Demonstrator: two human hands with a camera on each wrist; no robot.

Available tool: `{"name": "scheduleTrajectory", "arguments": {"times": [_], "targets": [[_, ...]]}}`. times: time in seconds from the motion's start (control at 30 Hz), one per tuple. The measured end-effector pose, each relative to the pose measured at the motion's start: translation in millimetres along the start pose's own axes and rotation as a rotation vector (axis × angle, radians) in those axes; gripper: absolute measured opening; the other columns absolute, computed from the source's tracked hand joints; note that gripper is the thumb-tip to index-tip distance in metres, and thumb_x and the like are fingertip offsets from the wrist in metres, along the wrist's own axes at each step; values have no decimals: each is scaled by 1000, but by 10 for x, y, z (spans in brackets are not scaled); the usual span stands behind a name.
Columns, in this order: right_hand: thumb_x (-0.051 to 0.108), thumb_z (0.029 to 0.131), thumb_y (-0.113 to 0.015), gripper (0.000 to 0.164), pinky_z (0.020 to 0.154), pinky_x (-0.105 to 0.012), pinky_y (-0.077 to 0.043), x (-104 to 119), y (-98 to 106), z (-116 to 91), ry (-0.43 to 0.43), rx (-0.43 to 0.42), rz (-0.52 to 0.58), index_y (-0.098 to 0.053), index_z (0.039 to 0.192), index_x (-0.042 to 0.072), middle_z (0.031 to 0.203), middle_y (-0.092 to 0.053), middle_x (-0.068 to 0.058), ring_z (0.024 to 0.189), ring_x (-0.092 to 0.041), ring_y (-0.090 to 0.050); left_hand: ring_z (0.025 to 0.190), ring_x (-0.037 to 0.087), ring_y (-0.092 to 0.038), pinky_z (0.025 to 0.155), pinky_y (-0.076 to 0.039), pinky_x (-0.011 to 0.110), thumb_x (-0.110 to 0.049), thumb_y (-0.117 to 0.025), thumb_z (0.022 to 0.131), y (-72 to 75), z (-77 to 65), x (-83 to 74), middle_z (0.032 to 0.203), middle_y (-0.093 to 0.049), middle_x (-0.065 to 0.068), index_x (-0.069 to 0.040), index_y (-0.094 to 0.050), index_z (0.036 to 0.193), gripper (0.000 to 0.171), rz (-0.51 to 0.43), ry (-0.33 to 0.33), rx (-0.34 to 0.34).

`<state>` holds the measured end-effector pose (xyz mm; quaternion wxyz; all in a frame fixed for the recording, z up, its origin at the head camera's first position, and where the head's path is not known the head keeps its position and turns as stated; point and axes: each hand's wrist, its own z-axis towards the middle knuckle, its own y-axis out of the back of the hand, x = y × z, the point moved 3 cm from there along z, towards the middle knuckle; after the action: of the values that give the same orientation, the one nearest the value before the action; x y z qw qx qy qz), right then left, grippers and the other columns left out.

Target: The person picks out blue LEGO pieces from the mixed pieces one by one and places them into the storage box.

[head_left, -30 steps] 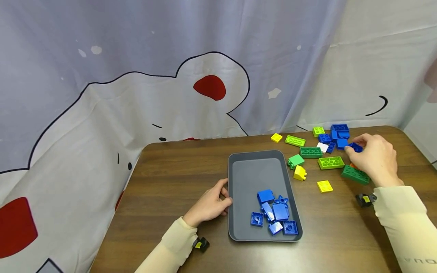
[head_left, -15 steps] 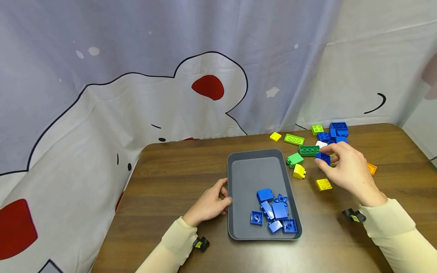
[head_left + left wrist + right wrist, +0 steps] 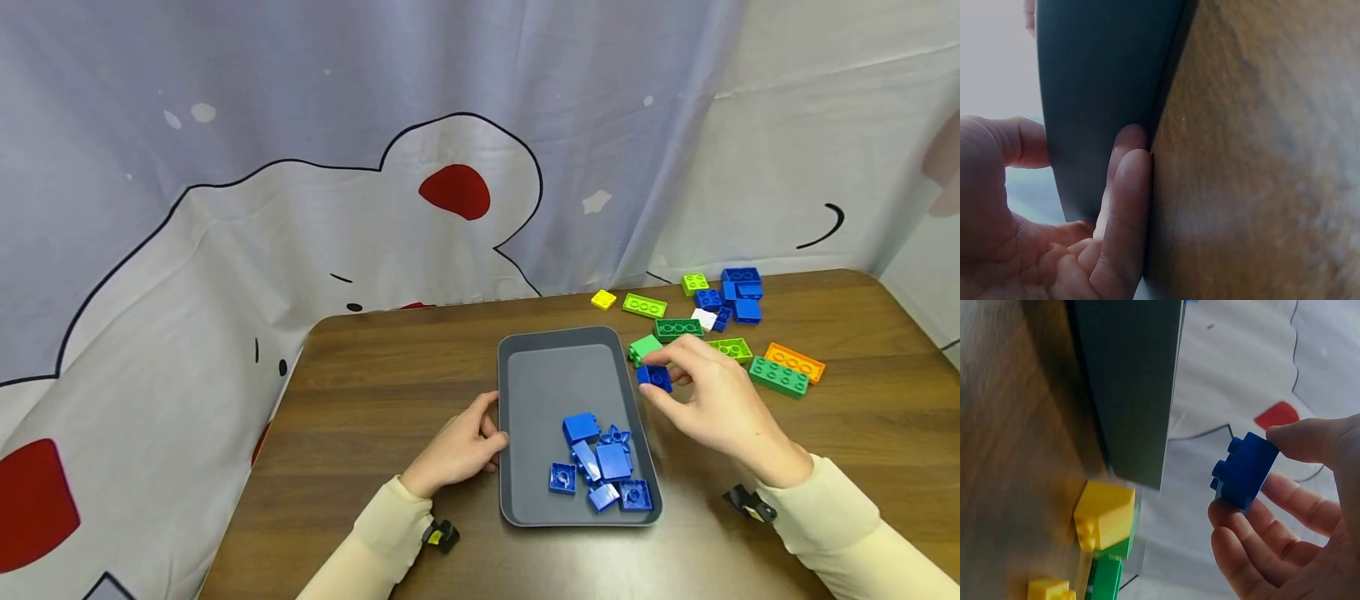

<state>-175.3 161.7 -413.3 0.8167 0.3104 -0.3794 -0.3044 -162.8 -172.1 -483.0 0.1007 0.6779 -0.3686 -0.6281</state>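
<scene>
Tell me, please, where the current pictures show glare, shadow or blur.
Head view: clear, with pale glare on the table by the tray's near edge; left wrist view: dim, table grain blurred, upper left washed out; right wrist view: a dark band, probably shadow, on the table beside the tray, while the held blue brick looks fairly sharp.

In the head view, the right hand and the blue brick it holds hide the yellow wedge brick seen in the right wrist view; the hand also covers one end of a lime-green brick. Both sleeves run off the edges. The right wrist view crops a second yellow brick, and the gray tray's wall conceals all its contents but a blue sliver. The left wrist view blurs the wooden table, crops the left hand, and cuts short what may be a fingertip.
</scene>
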Motion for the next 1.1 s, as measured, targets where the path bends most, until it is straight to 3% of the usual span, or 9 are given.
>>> {"name": "scheduleTrajectory", "arguments": {"times": [0.4, 0.8, 1.1], "targets": [[24, 78, -80, 31, 68, -28, -54, 194, -185, -114, 138, 67, 77, -72, 108, 20, 103, -59, 11, 83, -4, -57, 61, 18, -66, 60, -56, 32, -25, -58, 89, 6, 6, 7, 79, -66, 1, -7, -30, 156, 75, -49, 12, 9], [25, 81, -78, 30, 68, -27, -53, 265, -269, -162, 197, 95, 125, -71, 111, 23, 110, -58, 13, 89, -3, -57, 60, 18, -66, 58, -57, 32, -24, -58, 89, -19, 6, 23, 75, -66, 1, -8, -31, 155, 74, -68, -1, -3], [62, 80, -68, 80, 98, -43, -49, 299, -301, -196, 116, 321, 61, -48, 148, 26, 143, -46, 9, 121, -11, -52, 59, 18, -66, 58, -57, 32, -23, -57, 89, -9, 9, 18, 75, -66, 2, -8, -31, 156, 73, -75, -8, -9]]}}
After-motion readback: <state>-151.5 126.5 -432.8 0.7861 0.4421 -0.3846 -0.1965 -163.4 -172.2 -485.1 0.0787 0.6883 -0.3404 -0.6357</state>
